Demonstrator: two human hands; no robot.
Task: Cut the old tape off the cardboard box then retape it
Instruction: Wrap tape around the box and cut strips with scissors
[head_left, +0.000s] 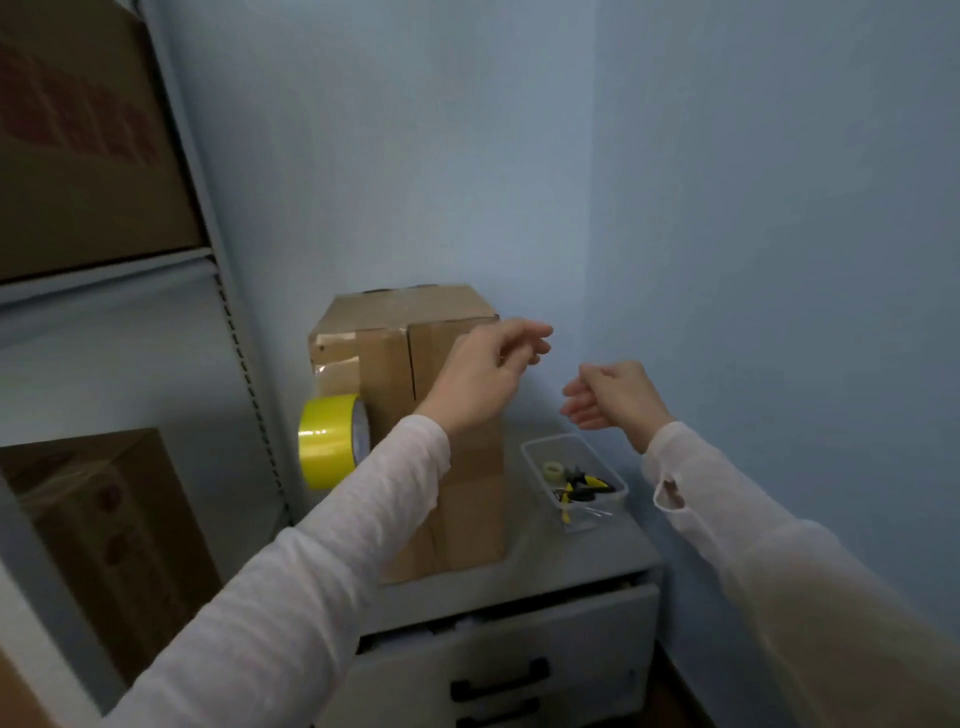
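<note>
White cabinet (571, 631): top drawer ajar. On top, cardboard box (385, 374), upright, old tape at its upper left corner. Yellow tape roll (332, 441): against the box's left side. Clear tub (535, 452): just right of the box, small tools inside. Left hand (480, 376): at the box's upper right edge, fingers loosely spread, empty. Right hand (615, 397): apart from the box, fingers loosely curled, empty.

Pale blue walls (727, 208) meet in a dim corner. A white drawer cabinet (597, 623) stands there — grey metal shelving (104, 275) beside it holds brown cartons (78, 156).
</note>
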